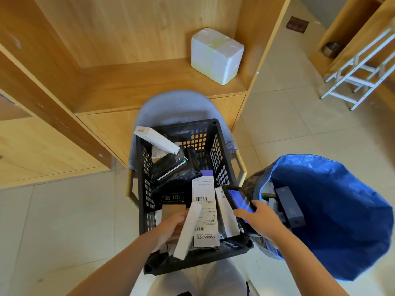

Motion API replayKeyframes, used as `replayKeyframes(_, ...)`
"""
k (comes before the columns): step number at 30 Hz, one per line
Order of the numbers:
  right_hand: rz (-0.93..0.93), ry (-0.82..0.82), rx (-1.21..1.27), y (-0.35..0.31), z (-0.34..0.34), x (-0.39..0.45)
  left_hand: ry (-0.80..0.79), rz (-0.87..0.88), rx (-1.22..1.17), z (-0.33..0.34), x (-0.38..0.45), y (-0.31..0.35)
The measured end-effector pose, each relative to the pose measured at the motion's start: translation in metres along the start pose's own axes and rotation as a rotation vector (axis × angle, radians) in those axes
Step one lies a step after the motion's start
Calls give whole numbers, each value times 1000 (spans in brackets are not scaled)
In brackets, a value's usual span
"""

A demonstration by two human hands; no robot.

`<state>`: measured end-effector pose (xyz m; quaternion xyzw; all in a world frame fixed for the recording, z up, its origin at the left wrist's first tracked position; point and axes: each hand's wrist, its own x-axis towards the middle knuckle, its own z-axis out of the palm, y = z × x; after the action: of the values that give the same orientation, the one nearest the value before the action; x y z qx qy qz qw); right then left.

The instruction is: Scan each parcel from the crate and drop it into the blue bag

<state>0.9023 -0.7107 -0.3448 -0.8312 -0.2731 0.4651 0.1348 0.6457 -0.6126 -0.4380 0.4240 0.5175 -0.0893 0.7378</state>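
A: Where was the parcel?
B: A long white box (188,229) sat clamped in the left grip (174,226) above the crate (222,167).
A: The danger?
B: The right grip (256,218), curled round the phone scanner (240,199), might misread; the blue bag (342,210) lay beyond it.

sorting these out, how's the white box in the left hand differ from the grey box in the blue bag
The white box is held by the left hand above the black crate, tilted on end; the grey box already lies inside the blue bag. The white box is pale and plain on its visible side; the grey box is darker with small marks. Both are long, narrow cartons.
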Motion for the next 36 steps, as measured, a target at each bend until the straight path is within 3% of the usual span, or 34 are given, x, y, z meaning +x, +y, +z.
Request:
replayKeyframes(7,15,16,2,6,-2,2,43,-20,188,18,15,-7)
replayKeyframes(18,38,22,17,16,-8,-3,61,-108,267,25,29,13)
replayKeyframes(26,26,-15,-51,10,-11,-5,143,17,173,0,19,36)
replayKeyframes(31,8,-116,78,-4,-15,-9,260,150,90,-21,11,53)
replayKeyframes(36,-83,-186,41,-24,-17,-14,341,226,13,-36,0,62)
